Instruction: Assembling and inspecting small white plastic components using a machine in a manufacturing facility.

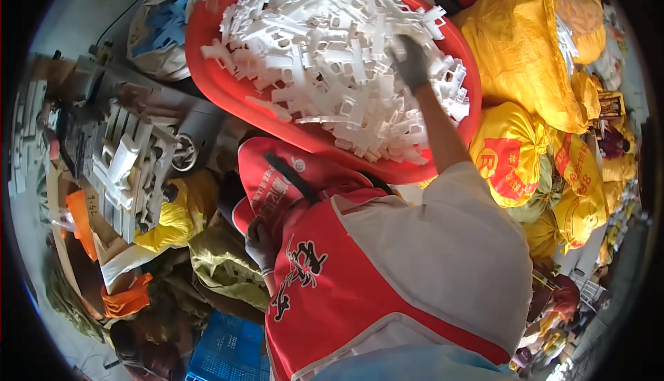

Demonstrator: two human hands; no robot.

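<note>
Here, right fingers [409,52] over white pieces [297,66], clear of red tub's rim [207,87]; grip unclear.

Two gloved hands, the right [412,66] and the left [260,246]. One red tub [196,49], with white toy guns [332,42] by the dozens, too heaped to count exactly. One white sack [169,70] of blue pieces [168,25], uncounted. At least five yellow sacks [515,42]. Two orange cloths [128,299], one blue crate [228,346], one handwheel [185,153], one red apron [339,263].
</note>
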